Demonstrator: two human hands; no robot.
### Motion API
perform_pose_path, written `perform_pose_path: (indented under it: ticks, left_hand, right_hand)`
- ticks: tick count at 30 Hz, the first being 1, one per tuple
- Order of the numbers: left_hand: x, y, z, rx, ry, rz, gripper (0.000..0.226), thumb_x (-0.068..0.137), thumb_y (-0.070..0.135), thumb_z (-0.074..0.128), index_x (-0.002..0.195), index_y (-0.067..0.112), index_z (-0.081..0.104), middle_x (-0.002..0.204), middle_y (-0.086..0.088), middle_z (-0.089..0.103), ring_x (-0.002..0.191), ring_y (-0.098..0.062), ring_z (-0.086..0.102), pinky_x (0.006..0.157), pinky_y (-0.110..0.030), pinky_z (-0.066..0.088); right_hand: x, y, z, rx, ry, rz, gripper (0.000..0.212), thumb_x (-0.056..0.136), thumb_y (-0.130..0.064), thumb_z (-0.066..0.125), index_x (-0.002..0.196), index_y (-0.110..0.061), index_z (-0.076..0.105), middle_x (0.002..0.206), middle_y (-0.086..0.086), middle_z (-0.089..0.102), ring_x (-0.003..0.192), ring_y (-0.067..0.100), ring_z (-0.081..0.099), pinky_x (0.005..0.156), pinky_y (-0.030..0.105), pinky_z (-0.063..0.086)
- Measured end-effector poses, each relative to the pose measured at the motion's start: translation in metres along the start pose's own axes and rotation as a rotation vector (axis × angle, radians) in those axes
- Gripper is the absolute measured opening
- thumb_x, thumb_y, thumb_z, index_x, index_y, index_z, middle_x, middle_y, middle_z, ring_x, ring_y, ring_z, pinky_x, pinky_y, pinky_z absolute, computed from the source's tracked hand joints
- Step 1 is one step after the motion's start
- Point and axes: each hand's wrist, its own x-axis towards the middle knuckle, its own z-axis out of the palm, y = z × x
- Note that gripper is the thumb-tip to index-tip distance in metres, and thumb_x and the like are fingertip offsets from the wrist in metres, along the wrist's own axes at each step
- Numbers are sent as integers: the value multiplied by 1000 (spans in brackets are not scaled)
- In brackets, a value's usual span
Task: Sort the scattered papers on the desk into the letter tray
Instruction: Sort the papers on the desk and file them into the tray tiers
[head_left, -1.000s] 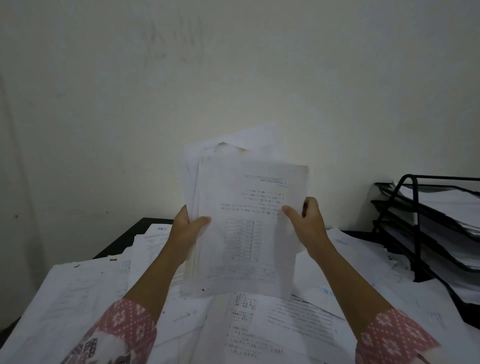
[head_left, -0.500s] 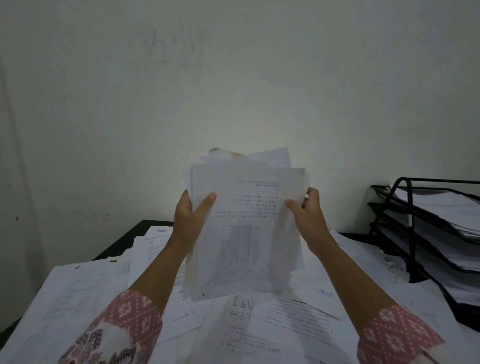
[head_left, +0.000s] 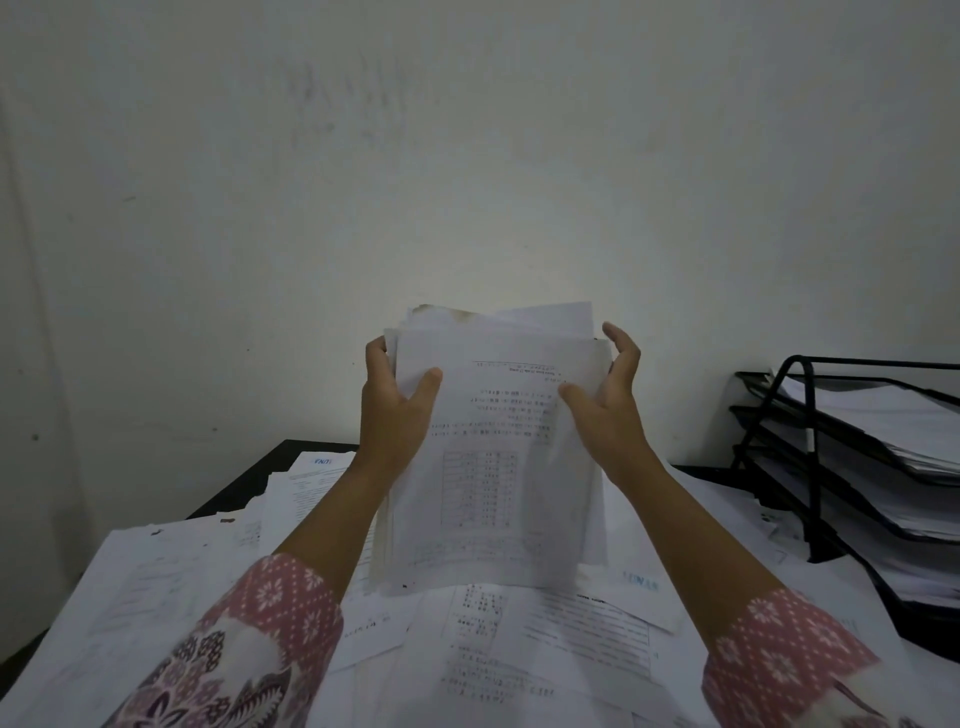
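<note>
Head-worn camera looks forward and down (close) over desk (head_left: 244, 483).

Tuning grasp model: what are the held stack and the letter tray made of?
Held stack: thin white printed paper, matte; sheets bend and fan at the edges.
Letter tray: probably black painted metal wire, slight sheen; thin rigid rods form its tiers.
</note>
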Motion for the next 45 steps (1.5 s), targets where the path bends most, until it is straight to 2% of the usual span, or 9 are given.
perform_pose_path:
  ticks: [3,10,16,21,27,34,37,41,45]
  left_hand:
    - [1,0,-1,-53,63,-47,40,93,23,56,128,15,38,110,2,53,92,-11,55,62,-9,47]
    - [-12,-16,-8,-43,56,-220,32,94,28,55,120,13,46,100,3,56,86,-13,57,62,-19,45]
    - [-12,-13,-4,-192,92,-247,13,94,29,54,99,17,53,93,2,59,85,-16,57,74,-32,51]
    - [-19,-24,-9,-235,85,-300,14,94,32,53,99,19,50,92,2,59,82,-13,58,72,-29,52]
    - [-40,-38,-8,-163,58,-359,20,95,33,51,107,17,49,92,5,59,82,-10,58,67,-25,48]
    - [-47,-52,-10,-213,123,-431,13,96,32,48,99,20,50,91,1,58,95,-24,55,82,-40,47]
    - [-56,-49,-5,-228,89,-456,9,99,23,45,106,23,50,95,7,53,96,-18,51,85,-33,41]
    - [-59,-52,-4,-164,77,-405,5,96,19,49,101,18,50,96,-3,61,96,-29,60,75,-35,51]
    - [-63,-52,-1,-51,4,-339,12,97,17,50,108,19,47,106,-2,58,94,-17,57,72,-19,47]
  right_hand:
    - [2,-1,-1,-23,54,5,60,91,-1,48,136,-29,19,114,-3,48,92,6,57,65,15,51]
    - [-12,22,-1,-138,19,231,22,96,-15,48,117,-13,40,108,1,52,88,11,53,63,15,43]
    - [-13,23,1,-186,100,179,5,99,-12,37,102,-11,41,88,-7,51,80,10,51,65,21,45]
    - [-23,29,-3,-124,74,230,18,99,-27,42,112,-17,33,92,-7,50,82,8,53,63,19,43]
    - [-37,47,2,-87,17,318,21,100,-22,42,113,-16,28,105,0,47,84,3,51,64,17,42]
    - [-41,55,9,-70,4,343,19,100,-20,39,113,-15,26,116,2,45,100,16,49,67,17,41]
    - [-43,60,13,-93,-6,371,17,100,-16,39,112,-13,28,116,4,46,99,17,48,77,25,42]
    - [-43,61,16,-82,-2,367,23,98,-8,39,112,-14,21,116,4,42,101,17,47,81,27,42]
    - [-43,60,15,-156,-62,376,30,99,-6,34,128,-10,25,113,3,46,97,17,50,81,28,43]
